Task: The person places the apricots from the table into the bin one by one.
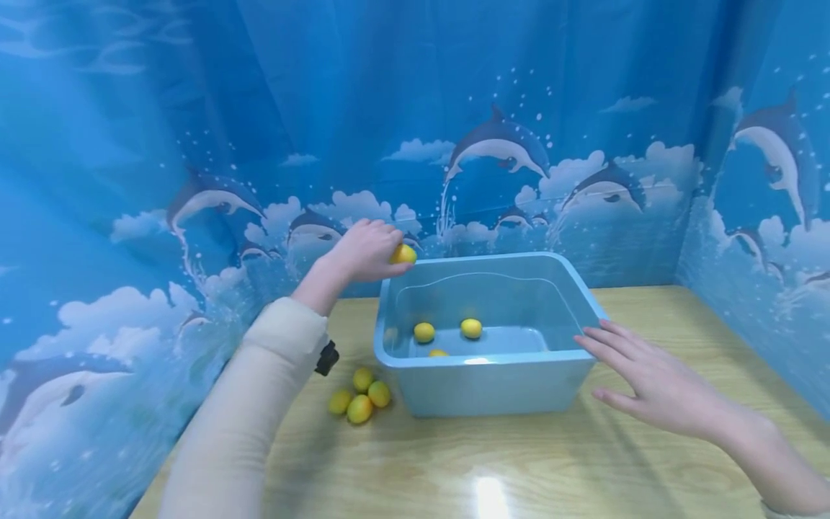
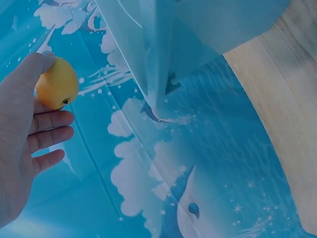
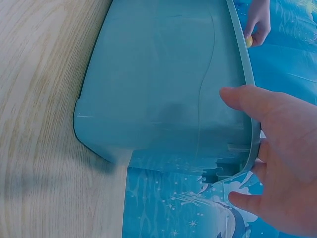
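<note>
My left hand (image 1: 368, 251) pinches a small, rounded yellow fruit (image 1: 403, 254) between thumb and fingers, above the left back corner of a light blue plastic bin (image 1: 493, 386). The left wrist view shows this fruit (image 2: 57, 83) as orange-yellow with a dark stem spot, while the other fingers lie apart from it. Inside the bin are three similar yellow fruits, one (image 1: 471, 329) near the middle and one partly hidden by the front rim. My right hand (image 1: 655, 375) has its fingers extended at the bin's right rim; the fingertips seem to touch it.
Several yellow-green fruits (image 1: 359, 409) sit in a cluster on the wooden table (image 1: 519, 461), left of the bin. A small black object (image 1: 327, 358) shows beside the left sleeve. Blue dolphin-print curtain (image 1: 402, 86) encloses the back and sides.
</note>
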A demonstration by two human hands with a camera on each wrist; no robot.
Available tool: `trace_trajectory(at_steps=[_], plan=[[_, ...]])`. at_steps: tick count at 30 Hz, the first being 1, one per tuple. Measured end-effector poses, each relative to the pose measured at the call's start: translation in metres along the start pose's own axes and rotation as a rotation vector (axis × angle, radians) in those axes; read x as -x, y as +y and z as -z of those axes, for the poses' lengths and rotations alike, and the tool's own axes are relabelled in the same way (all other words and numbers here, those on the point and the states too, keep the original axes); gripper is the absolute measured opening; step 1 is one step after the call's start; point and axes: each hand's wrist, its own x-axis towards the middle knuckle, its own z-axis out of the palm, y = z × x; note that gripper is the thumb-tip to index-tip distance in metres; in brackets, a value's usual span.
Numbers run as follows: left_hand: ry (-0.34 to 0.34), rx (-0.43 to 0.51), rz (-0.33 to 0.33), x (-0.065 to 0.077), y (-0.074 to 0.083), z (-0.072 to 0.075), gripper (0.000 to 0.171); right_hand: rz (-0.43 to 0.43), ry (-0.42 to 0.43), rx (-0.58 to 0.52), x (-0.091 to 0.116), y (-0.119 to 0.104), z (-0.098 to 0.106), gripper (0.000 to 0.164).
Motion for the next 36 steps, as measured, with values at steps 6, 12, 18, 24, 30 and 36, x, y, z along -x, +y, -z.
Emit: trace_trajectory(at_steps=[6,12,18,24,30,36], plan=[[-0.016,-0.028,-0.024,-0.012,0.01,0.004,0.038,-0.002,-0.004,-0.005,0.0,-0.001,0.0,0.072],[-0.023,-0.025,-0.043,-0.02,0.017,0.003,0.036,0.011,0.013,0.008,0.0,0.0,-0.001,0.075],[-0.049,-0.049,-0.051,-0.025,0.021,0.001,0.043,0.016,0.018,0.021,0.001,0.0,-0.002,0.075],[-0.056,-0.094,-0.031,-0.024,0.02,0.003,0.064,0.016,0.022,0.006,0.001,-0.001,-0.002,0.076],[-0.053,-0.073,-0.003,-0.015,0.016,0.006,0.059,0.006,0.024,-0.013,0.0,0.0,-0.004,0.076],[-0.046,-0.063,0.016,0.003,0.006,0.003,0.049,0.026,0.033,-0.017,0.0,0.0,-0.005,0.075]])
